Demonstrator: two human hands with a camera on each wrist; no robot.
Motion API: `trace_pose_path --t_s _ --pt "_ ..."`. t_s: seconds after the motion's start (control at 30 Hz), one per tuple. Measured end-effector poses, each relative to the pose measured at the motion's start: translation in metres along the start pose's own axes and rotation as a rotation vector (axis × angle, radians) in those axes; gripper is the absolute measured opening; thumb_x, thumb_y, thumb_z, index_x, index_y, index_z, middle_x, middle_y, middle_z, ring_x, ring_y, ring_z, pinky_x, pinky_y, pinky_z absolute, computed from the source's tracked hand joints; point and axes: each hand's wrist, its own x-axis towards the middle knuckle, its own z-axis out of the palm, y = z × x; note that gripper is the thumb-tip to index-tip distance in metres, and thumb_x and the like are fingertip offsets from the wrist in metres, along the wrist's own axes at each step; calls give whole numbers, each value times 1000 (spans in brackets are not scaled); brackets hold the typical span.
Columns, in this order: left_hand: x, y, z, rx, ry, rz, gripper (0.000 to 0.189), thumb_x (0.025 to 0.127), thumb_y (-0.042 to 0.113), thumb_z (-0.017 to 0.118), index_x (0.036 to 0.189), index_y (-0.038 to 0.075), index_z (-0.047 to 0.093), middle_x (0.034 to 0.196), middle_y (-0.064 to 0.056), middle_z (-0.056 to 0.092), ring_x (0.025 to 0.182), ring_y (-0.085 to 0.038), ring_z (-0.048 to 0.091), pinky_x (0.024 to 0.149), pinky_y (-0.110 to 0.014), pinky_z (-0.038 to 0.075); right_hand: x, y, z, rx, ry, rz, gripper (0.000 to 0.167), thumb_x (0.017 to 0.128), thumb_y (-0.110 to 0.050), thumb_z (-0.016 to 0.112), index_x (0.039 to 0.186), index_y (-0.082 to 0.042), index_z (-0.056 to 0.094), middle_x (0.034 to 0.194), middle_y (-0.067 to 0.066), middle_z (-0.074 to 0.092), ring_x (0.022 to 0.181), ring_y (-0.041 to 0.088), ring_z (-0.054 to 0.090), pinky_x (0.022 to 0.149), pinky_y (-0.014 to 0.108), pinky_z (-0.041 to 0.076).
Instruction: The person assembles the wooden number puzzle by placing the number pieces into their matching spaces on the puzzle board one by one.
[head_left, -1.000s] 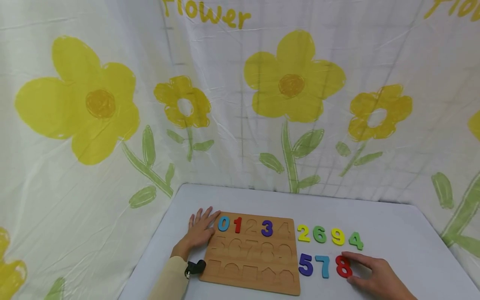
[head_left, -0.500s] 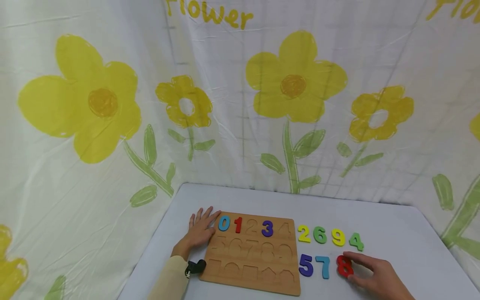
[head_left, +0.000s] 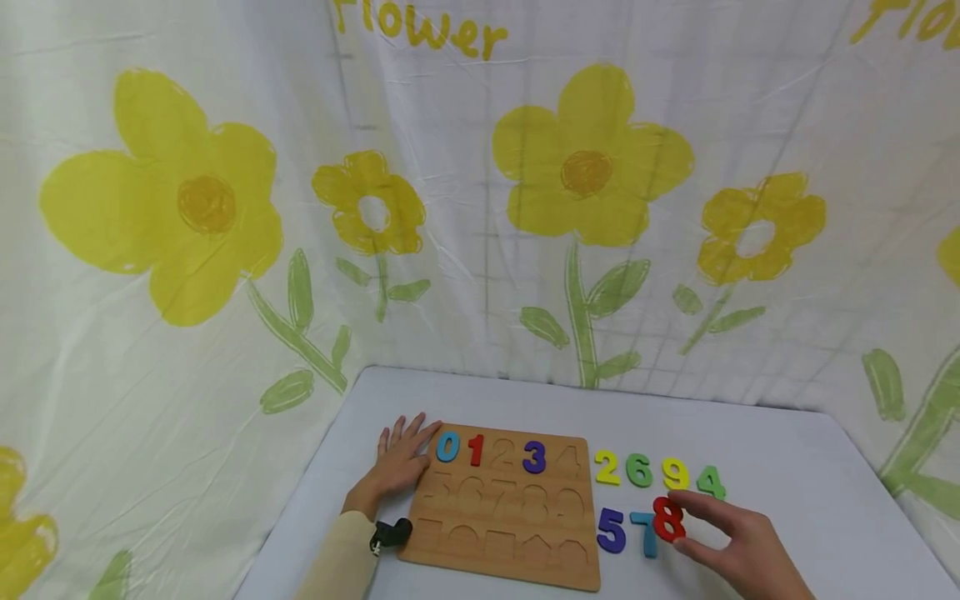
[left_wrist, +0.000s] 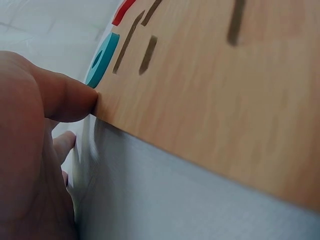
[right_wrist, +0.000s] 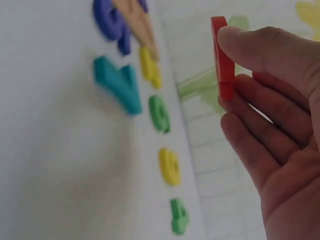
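Note:
Between thumb and fingers, my right hand [head_left: 742,537] pinches a red number 8 [head_left: 668,520], lifted off the table and overlapping the blue 7 [head_left: 643,533] in the head view. The right wrist view shows the red 8 [right_wrist: 223,57] edge-on, the thumb on its near side. At the left edge of the wooden number board [head_left: 491,533] lies my left hand [head_left: 401,462], fingers spread and thumb on the board's edge. In the board's top row sit a blue 0 [head_left: 447,447], a red 1 [head_left: 476,450] and a purple 3 [head_left: 534,457]; the other recesses hold no pieces.
Right of the board on the white table [head_left: 795,467] are a yellow 2 [head_left: 608,467], green 6 [head_left: 640,470], yellow 9 [head_left: 676,474] and green 4 [head_left: 711,482]. A purple 5 [head_left: 611,531] lies in front of them. A flower-print curtain [head_left: 465,317] hangs behind.
The red 8 has risen off the table in my right hand and shifted left, towards the blue 7. My left hand has stayed on the board's edge.

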Motion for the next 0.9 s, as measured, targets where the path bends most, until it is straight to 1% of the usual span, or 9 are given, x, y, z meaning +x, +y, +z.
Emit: trace_pose_path --t_s 0.1,0.23,0.33,0.47,0.53,0.63,0.77,0.9 --pt "0 0 0 -14 9 12 64 96 10 54 160 7 53 175 -31 31 164 -62 9 127 -79 -4 -1 -15 4 1 39 -85 63 86 -42 93 141 -17 74 137 2 78 128 35 73 102 55 62" --pt "0 1 -1 -8 0 -1 64 98 9 55 161 9 53 176 -28 31 165 -60 8 128 -78 -4 4 -33 8 0 91 -199 58 85 -36 94 138 -19 76 132 -3 80 121 30 77 98 50 64" --pt "0 0 0 -11 -2 -1 64 99 11 54 163 10 52 177 -28 29 165 -59 7 128 -77 -5 8 -45 12 2 124 -248 56 85 -35 95 137 -23 76 129 -6 81 116 25 79 95 46 66" --pt "0 -4 3 -38 24 34 64 98 14 53 162 11 53 176 -31 29 163 -62 6 126 -79 -6 14 -61 18 18 166 -309 56 84 -38 95 135 -26 77 126 -8 82 113 20 80 92 41 67" --pt "0 -5 4 -42 26 36 64 98 15 52 162 12 53 176 -31 29 163 -62 6 127 -79 -7 17 -69 21 36 176 -343 54 84 -39 95 134 -27 78 126 -8 81 113 20 80 91 39 67" --pt "-1 -1 1 -37 14 21 64 97 12 53 162 10 53 176 -30 29 164 -61 6 127 -78 -6 23 -80 28 66 160 -369 52 86 -40 93 135 -29 77 129 -8 81 116 22 79 94 43 66" --pt "-2 5 -3 -2 -9 -4 64 99 9 54 162 10 53 177 -27 30 165 -59 7 129 -77 -4 30 -92 41 113 111 -346 51 88 -40 92 135 -28 77 132 -8 80 121 24 77 101 52 63" --pt "-3 6 -4 14 -9 -9 63 98 8 55 162 10 54 177 -27 30 165 -60 8 128 -77 -3 40 -96 58 129 62 -342 50 88 -41 91 134 -27 77 132 -8 79 123 29 76 104 57 61"
